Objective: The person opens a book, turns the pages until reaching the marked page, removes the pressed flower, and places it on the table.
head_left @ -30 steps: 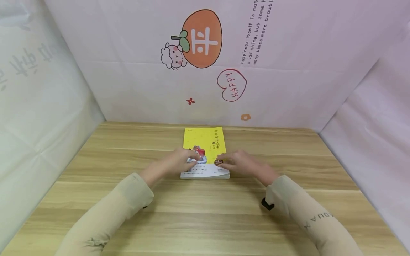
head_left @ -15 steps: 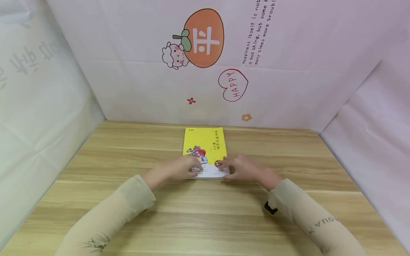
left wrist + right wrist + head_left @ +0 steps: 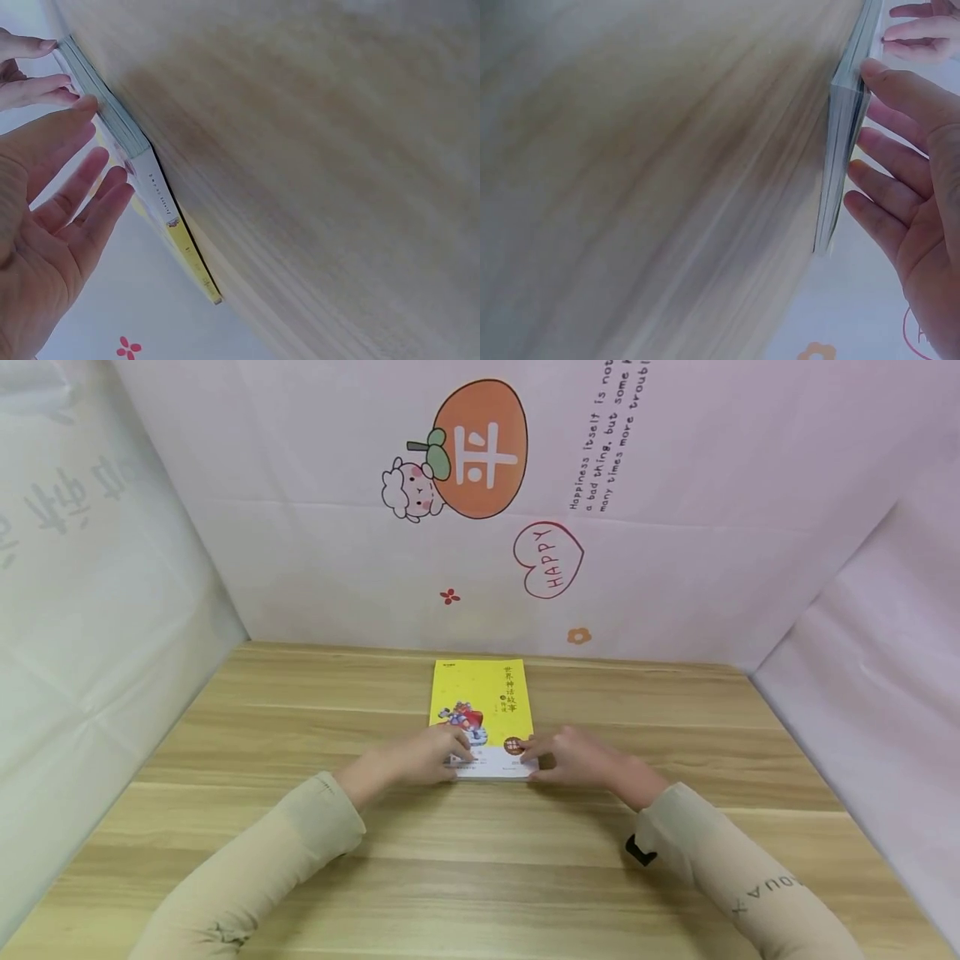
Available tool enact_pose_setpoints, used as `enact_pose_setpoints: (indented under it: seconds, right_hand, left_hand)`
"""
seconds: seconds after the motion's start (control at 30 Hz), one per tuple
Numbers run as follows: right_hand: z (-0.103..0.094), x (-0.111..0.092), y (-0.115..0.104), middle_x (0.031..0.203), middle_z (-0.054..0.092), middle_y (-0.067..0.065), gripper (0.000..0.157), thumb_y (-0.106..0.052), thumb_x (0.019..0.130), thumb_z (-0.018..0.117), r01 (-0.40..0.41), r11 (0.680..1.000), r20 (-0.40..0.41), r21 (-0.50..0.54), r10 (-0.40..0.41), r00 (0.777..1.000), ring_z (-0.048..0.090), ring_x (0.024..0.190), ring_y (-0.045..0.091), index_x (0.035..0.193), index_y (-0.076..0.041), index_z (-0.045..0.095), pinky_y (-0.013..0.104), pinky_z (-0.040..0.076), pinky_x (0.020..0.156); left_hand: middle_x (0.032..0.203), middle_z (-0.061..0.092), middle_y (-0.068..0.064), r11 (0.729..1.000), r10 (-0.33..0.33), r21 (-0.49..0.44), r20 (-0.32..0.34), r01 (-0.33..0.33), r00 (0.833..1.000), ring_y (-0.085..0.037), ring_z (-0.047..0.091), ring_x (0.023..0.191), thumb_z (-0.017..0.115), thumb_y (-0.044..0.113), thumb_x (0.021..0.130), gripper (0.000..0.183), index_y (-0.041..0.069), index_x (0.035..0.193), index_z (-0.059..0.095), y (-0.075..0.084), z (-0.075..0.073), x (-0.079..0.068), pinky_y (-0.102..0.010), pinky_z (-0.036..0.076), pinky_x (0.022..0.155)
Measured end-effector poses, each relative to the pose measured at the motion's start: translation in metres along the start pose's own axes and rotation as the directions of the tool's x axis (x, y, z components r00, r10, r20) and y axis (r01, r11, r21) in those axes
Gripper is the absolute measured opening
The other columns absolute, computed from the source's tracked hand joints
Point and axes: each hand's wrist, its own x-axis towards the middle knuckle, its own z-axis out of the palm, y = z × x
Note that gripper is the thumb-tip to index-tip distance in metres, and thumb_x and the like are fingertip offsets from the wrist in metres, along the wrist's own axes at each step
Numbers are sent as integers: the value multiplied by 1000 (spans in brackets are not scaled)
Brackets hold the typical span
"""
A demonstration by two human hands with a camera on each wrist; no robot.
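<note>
A closed book point(image 3: 480, 702) with a yellow and white cover lies flat on the table, showing a red and blue figure and Chinese lettering. My left hand point(image 3: 431, 755) is over its near left corner; in the left wrist view the thumb tip overlaps the page edge and the relaxed fingers point(image 3: 94, 202) spread over the cover side. At the near right corner is my right hand point(image 3: 573, 757). Its thumb point(image 3: 877, 71) meets the corner in the right wrist view, while the other fingers extend along the cover. The cover's near left part is hidden by the left hand.
The wood-grain table point(image 3: 480, 877) spreads around the book on all sides. Behind it rises a white printed cloth point(image 3: 337, 577), and similar cloth hangs at the left and right. A dark band point(image 3: 640, 850) shows below the right sleeve.
Both hands have come nearer the body, from over the cover's lower part to its two near corners. The book remains closed and in nearly the same spot.
</note>
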Motion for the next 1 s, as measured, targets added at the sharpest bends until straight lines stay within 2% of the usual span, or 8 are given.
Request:
enact_pose_setpoints:
  seconds: [0.17,0.3,0.4,0.43,0.5,0.63,0.73,1.0]
  right_hand:
    - [-3,0,0,133,66,9,28,-26,93,79,-16,999,35,34,15,999,55,66,4,117,-11,79,25,52,73]
    - [-4,1,1,135,65,10,29,-25,94,77,-39,997,67,67,34,997,26,52,4,118,-10,78,21,44,60]
    - [-4,2,2,136,64,9,28,-25,94,77,-51,996,79,77,45,996,18,49,3,119,-11,78,20,34,51]
    - [-4,2,2,136,64,9,28,-25,95,77,-52,996,82,77,46,996,17,49,3,119,-11,78,20,34,51]
    - [-4,2,2,136,64,9,29,-25,94,77,-44,997,84,68,38,996,37,53,-1,120,-12,78,20,44,59]
    - [-6,2,1,136,64,8,32,-28,92,79,-54,996,103,65,47,994,40,56,1,121,-12,77,21,46,63]
    - [-7,3,1,136,64,8,33,-29,92,80,-70,995,114,75,61,992,19,50,5,121,-13,78,21,32,51]
    - [-7,3,3,135,65,9,30,-27,93,79,-49,994,103,95,39,994,15,48,3,119,-12,78,20,28,47]
  left_hand:
    - [134,64,-17,999,-25,-21,9,25,1000,-32,58,128,76,2,92,28,0,120,75,1,0,0,-42,45,109]
    - [138,63,-17,999,-31,-33,16,31,999,-33,58,130,75,2,93,28,0,120,75,1,0,-1,-43,45,109]
    - [136,64,-17,999,-28,-44,20,28,999,-33,59,129,74,2,93,28,-1,121,74,2,-1,-2,-43,46,108]
    - [136,64,-17,998,-29,-46,21,30,999,-33,59,129,74,2,93,28,-1,121,74,2,-1,-2,-43,46,108]
    - [136,65,-16,998,-39,-54,27,40,999,-33,59,129,74,2,93,29,0,122,74,2,-1,-2,-42,46,108]
    - [134,66,-15,997,-48,-57,34,50,998,-31,60,128,74,2,93,28,0,121,74,3,-1,0,-41,47,107]
    - [134,66,-15,997,-50,-63,38,52,998,-31,60,128,74,2,93,28,0,121,74,2,-1,0,-41,47,107]
    - [134,66,-14,995,-52,-89,37,55,998,-30,60,129,73,0,93,27,-1,120,74,1,-1,0,-41,46,108]
